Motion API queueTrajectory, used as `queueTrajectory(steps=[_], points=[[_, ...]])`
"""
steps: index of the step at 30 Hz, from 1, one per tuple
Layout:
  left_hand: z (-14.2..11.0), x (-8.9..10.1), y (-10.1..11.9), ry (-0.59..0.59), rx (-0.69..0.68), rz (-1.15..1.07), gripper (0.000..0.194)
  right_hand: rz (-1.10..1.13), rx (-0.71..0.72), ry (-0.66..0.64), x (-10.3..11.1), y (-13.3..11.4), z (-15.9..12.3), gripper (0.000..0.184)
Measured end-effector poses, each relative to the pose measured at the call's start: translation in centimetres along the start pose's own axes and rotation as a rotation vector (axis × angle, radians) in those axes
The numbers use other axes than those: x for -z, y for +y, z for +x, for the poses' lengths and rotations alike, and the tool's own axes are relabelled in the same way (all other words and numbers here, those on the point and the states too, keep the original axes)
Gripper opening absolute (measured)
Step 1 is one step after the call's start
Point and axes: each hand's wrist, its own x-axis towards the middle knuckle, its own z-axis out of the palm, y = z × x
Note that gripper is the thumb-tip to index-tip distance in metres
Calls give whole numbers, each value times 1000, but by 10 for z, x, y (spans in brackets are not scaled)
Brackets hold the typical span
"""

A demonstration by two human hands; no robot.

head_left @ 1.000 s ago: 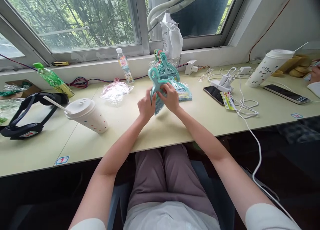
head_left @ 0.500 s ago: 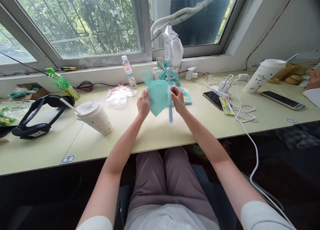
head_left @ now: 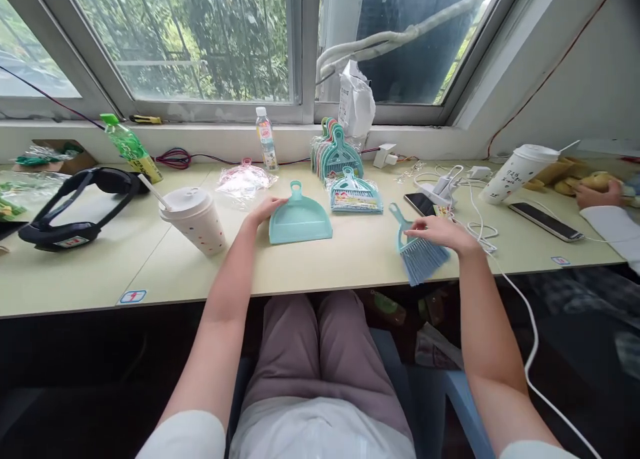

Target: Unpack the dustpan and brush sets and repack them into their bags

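Observation:
A mint-green dustpan (head_left: 300,222) lies on the table, its handle toward the window. At its upper left edge is my left hand (head_left: 269,209), fingers closed on the rim and thumb hidden. Off to the right, a small hand brush (head_left: 423,259) with blue bristles rests at the table's front edge, bristles toward me. My right hand (head_left: 443,231) pinches it near the base of its handle. Behind the dustpan sit a packaged dustpan-and-brush set (head_left: 356,198) and an upright row of similar sets (head_left: 340,152) in several colours.
A lidded paper cup (head_left: 195,226) stands left of my left arm, beside a black head strap (head_left: 80,232). Pink items in clear plastic (head_left: 244,182) lie further back. A phone (head_left: 419,204), white cables (head_left: 483,232) and another cup (head_left: 520,172) are right; a co-worker's hand (head_left: 600,196) is beyond.
The dustpan and brush, held up together before, are now apart. The dustpan has come down flat on the table; my right hand has carried the brush to the right and down.

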Motion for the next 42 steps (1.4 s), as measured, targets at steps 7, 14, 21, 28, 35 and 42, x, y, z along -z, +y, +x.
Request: queueTrajectory(steps=[7,14,21,28,35,42], points=[[8,11,-7,81,-123,635,41,-231,-182,-78,-29,18,-2,38],[10,11,-10,138,-180,706,41,-321,-184,-81,-20,17,-12,46],[14,9,-16,26,-215,632,28,-419,-151,-263,-18,13,-11,36],[13,7,-15,-271,-138,465,40,-124,78,-241,-24,-45,-8,33],[-6,-11,3,-658,110,329,54,-133,348,-328,-49,-159,11,26],[5,-7,-9,-184,-138,500,45,-173,398,-329,-74,-207,32,30]])
